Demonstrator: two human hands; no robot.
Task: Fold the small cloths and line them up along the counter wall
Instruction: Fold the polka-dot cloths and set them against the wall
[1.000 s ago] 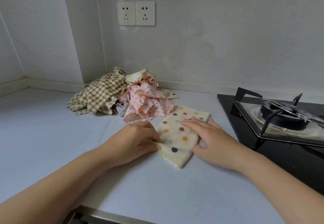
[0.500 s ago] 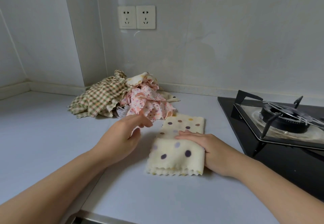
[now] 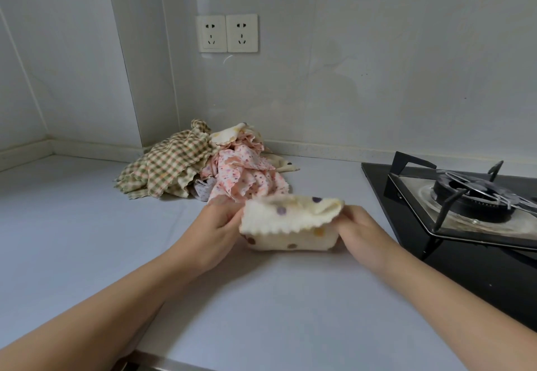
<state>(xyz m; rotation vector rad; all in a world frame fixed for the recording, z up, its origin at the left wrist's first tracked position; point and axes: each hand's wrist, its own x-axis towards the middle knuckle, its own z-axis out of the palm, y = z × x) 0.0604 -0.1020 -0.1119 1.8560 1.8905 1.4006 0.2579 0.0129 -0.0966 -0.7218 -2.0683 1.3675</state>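
A cream cloth with coloured dots (image 3: pixel 290 225) is folded small in the middle of the counter. My left hand (image 3: pixel 215 225) pinches its left end and my right hand (image 3: pixel 359 231) pinches its right end; the top flap is lifted and curls over toward me. Behind it lies a heap of unfolded cloths: a green-checked one (image 3: pixel 165 167), a pink flowered one (image 3: pixel 247 176), and a cream one on top (image 3: pixel 226 135).
The pale counter (image 3: pixel 72 225) runs to the back wall (image 3: pixel 377 80), which carries two sockets (image 3: pixel 226 33). A black gas hob with a burner grate (image 3: pixel 470 196) sits close on the right. The counter's front edge (image 3: pixel 162 362) is at the bottom.
The dotted cloth was folded over toward me, then both hands took its ends. My left hand moved back onto it and the top flap now rises.
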